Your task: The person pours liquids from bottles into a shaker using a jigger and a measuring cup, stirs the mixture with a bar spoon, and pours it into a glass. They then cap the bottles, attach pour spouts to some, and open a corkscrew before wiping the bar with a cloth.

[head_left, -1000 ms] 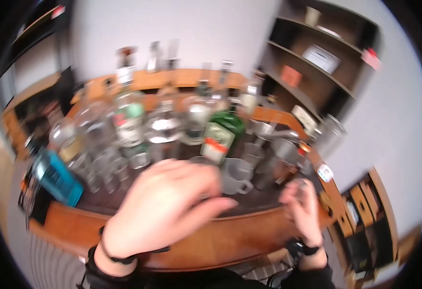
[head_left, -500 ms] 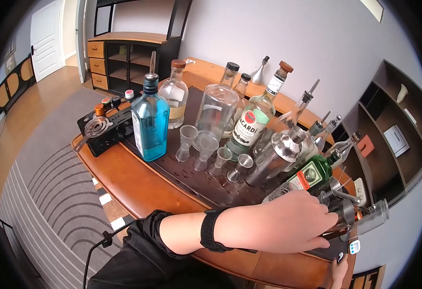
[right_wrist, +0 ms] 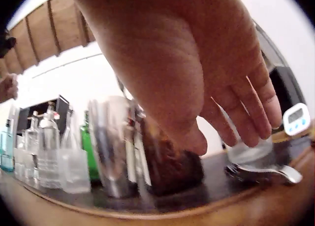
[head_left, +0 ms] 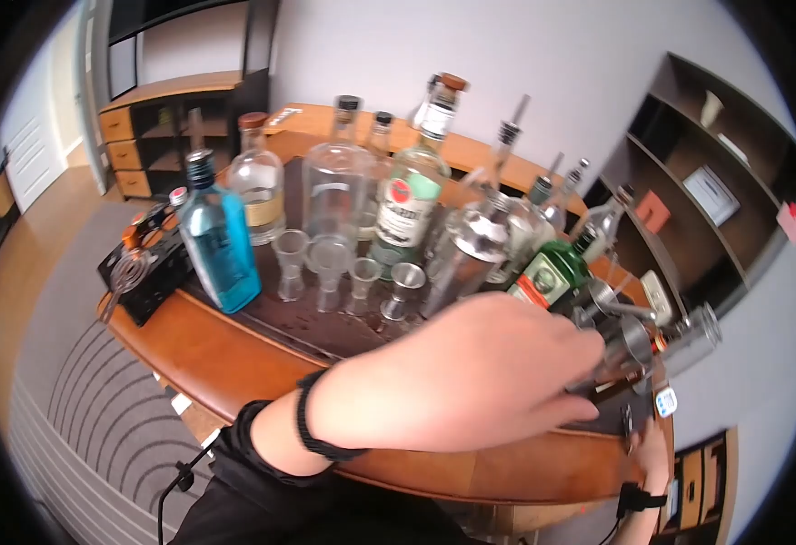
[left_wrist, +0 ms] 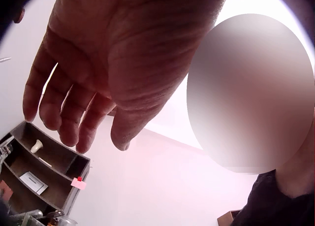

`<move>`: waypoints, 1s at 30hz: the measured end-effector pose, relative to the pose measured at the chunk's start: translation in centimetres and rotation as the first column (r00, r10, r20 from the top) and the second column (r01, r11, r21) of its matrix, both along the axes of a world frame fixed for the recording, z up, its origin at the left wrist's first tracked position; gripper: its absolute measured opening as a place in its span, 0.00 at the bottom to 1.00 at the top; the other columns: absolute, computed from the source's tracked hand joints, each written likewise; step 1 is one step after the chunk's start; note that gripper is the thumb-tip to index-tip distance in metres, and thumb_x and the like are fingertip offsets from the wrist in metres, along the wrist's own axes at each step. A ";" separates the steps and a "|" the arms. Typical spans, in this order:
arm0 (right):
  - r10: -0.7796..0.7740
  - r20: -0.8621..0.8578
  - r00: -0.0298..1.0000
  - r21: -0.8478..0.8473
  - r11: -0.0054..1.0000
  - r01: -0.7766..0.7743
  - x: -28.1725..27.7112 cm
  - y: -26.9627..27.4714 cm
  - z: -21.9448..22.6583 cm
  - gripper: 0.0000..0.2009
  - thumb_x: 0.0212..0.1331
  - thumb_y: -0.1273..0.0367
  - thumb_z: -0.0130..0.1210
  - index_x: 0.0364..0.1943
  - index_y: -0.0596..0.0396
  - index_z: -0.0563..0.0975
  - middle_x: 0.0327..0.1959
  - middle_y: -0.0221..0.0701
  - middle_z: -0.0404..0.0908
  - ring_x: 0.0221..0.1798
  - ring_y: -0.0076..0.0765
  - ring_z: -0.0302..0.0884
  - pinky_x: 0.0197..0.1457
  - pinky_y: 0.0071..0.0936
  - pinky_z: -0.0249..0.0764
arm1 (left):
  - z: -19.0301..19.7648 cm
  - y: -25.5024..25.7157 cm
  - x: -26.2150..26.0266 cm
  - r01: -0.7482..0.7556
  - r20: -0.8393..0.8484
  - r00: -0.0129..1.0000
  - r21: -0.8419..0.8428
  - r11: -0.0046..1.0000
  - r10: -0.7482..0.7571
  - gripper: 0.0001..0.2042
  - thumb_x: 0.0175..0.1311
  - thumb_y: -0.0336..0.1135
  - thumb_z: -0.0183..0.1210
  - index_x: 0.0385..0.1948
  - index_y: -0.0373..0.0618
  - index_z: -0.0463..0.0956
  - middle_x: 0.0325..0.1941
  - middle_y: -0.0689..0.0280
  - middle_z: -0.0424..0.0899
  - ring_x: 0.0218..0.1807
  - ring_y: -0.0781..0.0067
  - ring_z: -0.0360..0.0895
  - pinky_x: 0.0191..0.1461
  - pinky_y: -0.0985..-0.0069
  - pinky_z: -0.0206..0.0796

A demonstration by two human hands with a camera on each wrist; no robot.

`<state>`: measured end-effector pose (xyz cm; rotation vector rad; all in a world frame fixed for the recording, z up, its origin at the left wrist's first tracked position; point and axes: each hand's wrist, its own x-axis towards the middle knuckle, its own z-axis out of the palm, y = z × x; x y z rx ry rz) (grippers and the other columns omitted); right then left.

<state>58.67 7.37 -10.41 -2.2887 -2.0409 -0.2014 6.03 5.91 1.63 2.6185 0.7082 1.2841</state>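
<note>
In the head view my left hand (head_left: 471,377) hangs above the front of the table, palm down and holding nothing. Its loosely bent fingers (left_wrist: 69,132) show in the left wrist view. Behind it stand a steel shaker (head_left: 471,245), a steel jigger (head_left: 404,291) and a green bottle (head_left: 548,272). At the table's right end is my right hand (head_left: 654,454), fingers extended. Right below those fingers lies a dark hand tool (right_wrist: 266,173) with a curved silver end. A clear glass (right_wrist: 251,153) stands behind the tool, partly covered by the fingers.
A blue bottle (head_left: 221,241), a Bacardi bottle (head_left: 407,213) and several clear bottles crowd the dark mat. Small glasses (head_left: 291,263) stand in front. A strainer (head_left: 130,272) rests at the left end by a black caddy (head_left: 148,291). A white timer (right_wrist: 296,119) is at the right end.
The head view swung left, then slightly back right. The right hand, raised over the table a second ago, is now low at the right end by the dark tool. The left hand stays empty.
</note>
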 end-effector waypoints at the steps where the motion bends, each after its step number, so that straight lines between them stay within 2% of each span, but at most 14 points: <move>1: 0.034 0.014 0.999 -0.011 0.999 -0.034 -2.6 -0.5 2.3 0.13 0.60 0.70 0.54 0.46 0.64 0.74 0.40 0.52 0.79 0.43 0.61 0.78 0.46 0.48 0.73 | 0.6 0.0 -0.5 -0.004 0.028 1.000 -0.044 0.999 0.005 0.12 0.59 0.41 0.64 0.34 0.44 0.74 0.29 0.62 0.77 0.31 0.60 0.78 0.35 0.69 0.68; 3: 0.161 -0.354 0.921 0.013 0.986 -0.167 -8.6 -1.8 6.3 0.07 0.62 0.73 0.52 0.40 0.62 0.77 0.31 0.46 0.80 0.36 0.48 0.81 0.41 0.36 0.74 | 1.3 0.3 -1.6 -0.010 0.121 0.992 -0.064 0.998 0.017 0.09 0.55 0.34 0.66 0.34 0.42 0.78 0.28 0.63 0.78 0.25 0.67 0.75 0.31 0.74 0.66; 5: 0.293 -0.584 0.757 -0.020 0.927 -0.374 -12.3 -2.4 8.5 0.09 0.63 0.74 0.51 0.43 0.62 0.77 0.31 0.38 0.83 0.36 0.32 0.83 0.42 0.27 0.75 | 2.1 -0.6 -2.2 -0.091 0.273 0.950 -0.231 0.969 0.154 0.08 0.53 0.28 0.61 0.34 0.37 0.78 0.29 0.66 0.77 0.29 0.78 0.74 0.35 0.80 0.64; 6: 0.347 -0.650 0.676 -0.012 0.885 -0.465 -14.1 -2.5 9.6 0.08 0.62 0.75 0.52 0.44 0.62 0.78 0.32 0.36 0.83 0.36 0.30 0.83 0.41 0.26 0.76 | 2.1 -0.3 -2.4 -0.116 0.346 0.928 -0.091 0.989 0.141 0.07 0.58 0.29 0.57 0.34 0.36 0.77 0.31 0.67 0.76 0.32 0.81 0.72 0.37 0.83 0.63; 7: 0.398 -0.691 0.603 0.042 0.855 -0.516 -15.3 -2.2 9.6 0.09 0.61 0.77 0.53 0.44 0.61 0.78 0.33 0.37 0.83 0.36 0.30 0.84 0.40 0.26 0.77 | 2.0 -0.5 -2.1 -0.156 0.475 0.856 -0.137 0.978 0.203 0.08 0.64 0.32 0.54 0.36 0.36 0.75 0.32 0.68 0.74 0.31 0.82 0.69 0.37 0.85 0.61; 9: 0.596 -0.570 0.565 0.148 0.751 -0.643 -17.9 -1.2 11.2 0.10 0.59 0.76 0.54 0.44 0.60 0.78 0.32 0.37 0.82 0.36 0.35 0.84 0.39 0.26 0.77 | 1.9 -0.4 -1.9 -0.229 0.602 0.755 -0.128 0.965 0.260 0.08 0.70 0.31 0.47 0.38 0.36 0.72 0.29 0.69 0.71 0.29 0.83 0.67 0.37 0.83 0.61; 10: 0.618 -0.590 0.520 0.192 0.732 -0.653 -18.4 -0.6 11.2 0.10 0.59 0.76 0.55 0.44 0.60 0.78 0.32 0.37 0.82 0.36 0.35 0.83 0.40 0.26 0.76 | 1.7 -0.1 -2.4 -0.123 0.662 0.733 -0.095 0.988 0.155 0.05 0.66 0.28 0.52 0.38 0.36 0.74 0.32 0.69 0.75 0.29 0.85 0.66 0.37 0.85 0.60; 16: 0.720 -0.541 0.435 0.332 0.658 -0.676 -21.9 1.8 14.6 0.11 0.60 0.76 0.54 0.47 0.60 0.77 0.31 0.36 0.80 0.33 0.32 0.80 0.40 0.26 0.74 | 1.2 0.2 -1.6 -0.173 0.672 0.722 -0.059 0.983 0.167 0.09 0.66 0.33 0.53 0.39 0.36 0.72 0.27 0.70 0.70 0.28 0.84 0.65 0.36 0.84 0.58; 19: 0.770 -0.536 0.347 0.409 0.596 -0.691 -22.2 2.7 14.3 0.11 0.62 0.75 0.53 0.48 0.59 0.76 0.29 0.34 0.79 0.31 0.31 0.78 0.38 0.25 0.73 | 0.9 0.4 -1.1 -0.123 0.564 0.806 -0.138 0.983 0.180 0.08 0.65 0.31 0.53 0.40 0.36 0.71 0.30 0.69 0.71 0.30 0.83 0.66 0.37 0.85 0.59; 22: 0.700 -0.635 0.326 0.331 0.628 -0.704 -22.1 4.3 12.6 0.10 0.62 0.74 0.53 0.48 0.58 0.76 0.29 0.34 0.79 0.31 0.31 0.78 0.37 0.26 0.72 | 1.0 0.8 -0.5 -0.198 0.434 0.849 -0.265 0.944 0.300 0.10 0.60 0.28 0.55 0.41 0.35 0.73 0.31 0.69 0.73 0.34 0.81 0.68 0.42 0.83 0.61; 23: 0.751 -0.575 0.325 0.363 0.590 -0.721 -22.3 5.0 12.2 0.10 0.63 0.74 0.53 0.47 0.58 0.75 0.29 0.33 0.79 0.31 0.31 0.78 0.37 0.26 0.72 | 0.9 1.2 -0.3 -0.176 0.400 0.868 -0.308 0.935 0.295 0.11 0.59 0.27 0.56 0.42 0.35 0.74 0.32 0.68 0.74 0.36 0.79 0.69 0.45 0.81 0.61; 26: 0.761 -0.568 0.312 0.414 0.592 -0.691 -22.6 6.5 11.2 0.09 0.63 0.73 0.53 0.46 0.58 0.75 0.30 0.34 0.79 0.32 0.32 0.78 0.36 0.27 0.73 | 0.7 2.5 0.3 -0.229 0.077 0.962 -0.305 0.925 0.263 0.14 0.58 0.27 0.59 0.47 0.37 0.74 0.34 0.64 0.76 0.38 0.74 0.73 0.47 0.76 0.66; 28: 0.772 -0.548 0.322 0.441 0.594 -0.673 -22.8 8.0 9.4 0.11 0.62 0.71 0.54 0.48 0.58 0.74 0.34 0.37 0.78 0.36 0.39 0.79 0.39 0.32 0.74 | -0.2 3.9 0.9 -0.243 -0.096 0.970 -0.290 0.926 0.224 0.19 0.59 0.33 0.63 0.51 0.37 0.72 0.42 0.57 0.78 0.45 0.62 0.78 0.52 0.69 0.69; 30: 0.775 -0.449 0.444 0.482 0.629 -0.610 -23.4 8.8 8.5 0.14 0.61 0.69 0.55 0.50 0.58 0.72 0.40 0.41 0.75 0.42 0.48 0.78 0.45 0.37 0.74 | -1.4 5.2 2.2 -0.270 -0.228 0.948 -0.220 0.937 0.220 0.24 0.59 0.37 0.65 0.55 0.37 0.70 0.45 0.55 0.77 0.50 0.57 0.76 0.55 0.66 0.69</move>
